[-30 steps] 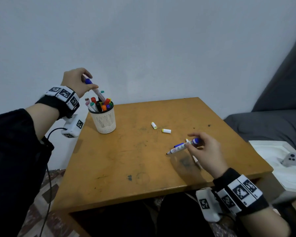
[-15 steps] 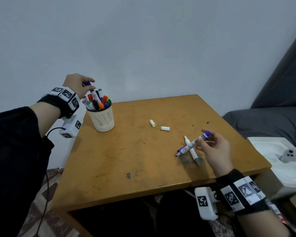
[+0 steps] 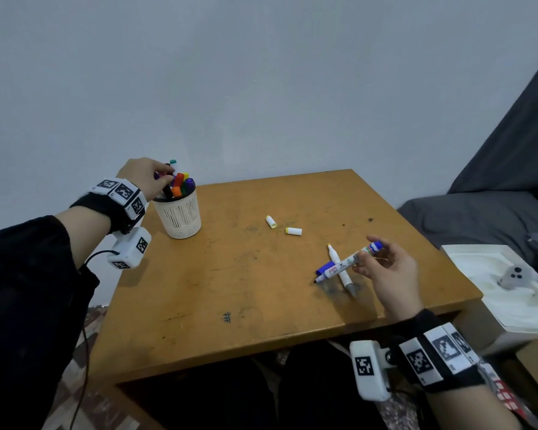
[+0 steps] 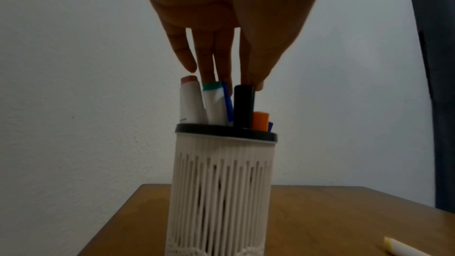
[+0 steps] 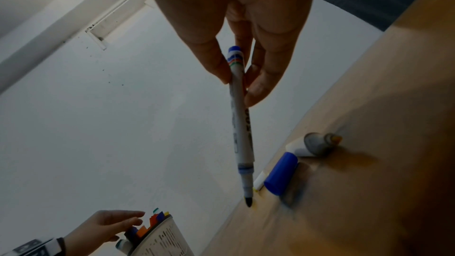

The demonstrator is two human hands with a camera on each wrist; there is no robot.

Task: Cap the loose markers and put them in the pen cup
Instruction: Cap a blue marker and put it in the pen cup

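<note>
Two fingers and the thumb of the right hand (image 3: 385, 268) pinched an uncapped blue marker (image 3: 345, 263) near its tail end, its tip slanting down toward 8 o'clock just above the table (image 3: 230, 274). Under it lay a blue cap (image 3: 323, 267) and a yellow marker (image 3: 339, 268) with no cap on, close to the table's 4 o'clock edge. Two yellow caps (image 3: 293, 231) lay toward 12 o'clock from them, with bare wood all around. At 10 o'clock, near the table's corner, stood the white pen cup (image 3: 180, 217); the left hand (image 3: 143, 178) hung over it, fingers straight and slightly spread, their tips touching the tops of the markers (image 3: 180, 184) inside. Only the left wrist view showed those fingertips (image 4: 209, 73) resting on the caps and the cup's dark rim; only the right wrist view showed the blue marker's bare black nib (image 5: 248, 200).
</note>
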